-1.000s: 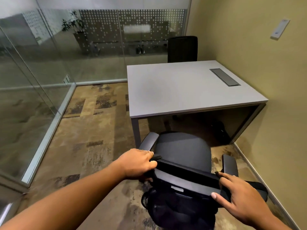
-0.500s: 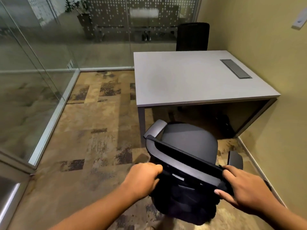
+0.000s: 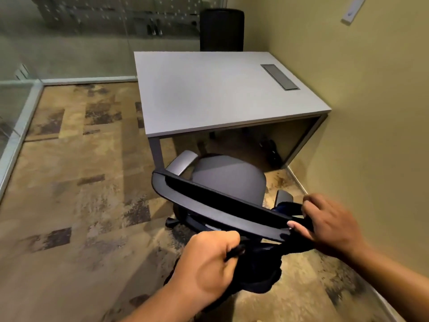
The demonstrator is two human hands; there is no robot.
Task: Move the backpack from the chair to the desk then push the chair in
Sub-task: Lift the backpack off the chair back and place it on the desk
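A dark backpack (image 3: 260, 275) hangs behind the backrest (image 3: 209, 201) of a grey office chair (image 3: 229, 177), which stands in front of the grey desk (image 3: 204, 96). My left hand (image 3: 206, 261) is closed on a black strap of the backpack just behind the backrest's top edge. At the right end of the backrest, my right hand (image 3: 332, 226) curls around another black strap. Most of the bag is hidden by the backrest and my hands. The chair seat faces the desk's near edge.
A second black chair (image 3: 221, 30) stands at the desk's far side. A yellow wall (image 3: 371, 135) runs close on the right, and glass partitions (image 3: 14, 108) close the left and back. A cable hatch (image 3: 279, 76) is set into the desktop. Patterned carpet (image 3: 76, 182) lies to the left.
My left hand has come off the backrest's left end and now grips a strap lower and nearer to me. My right hand has closed on a strap. The view has swung left.
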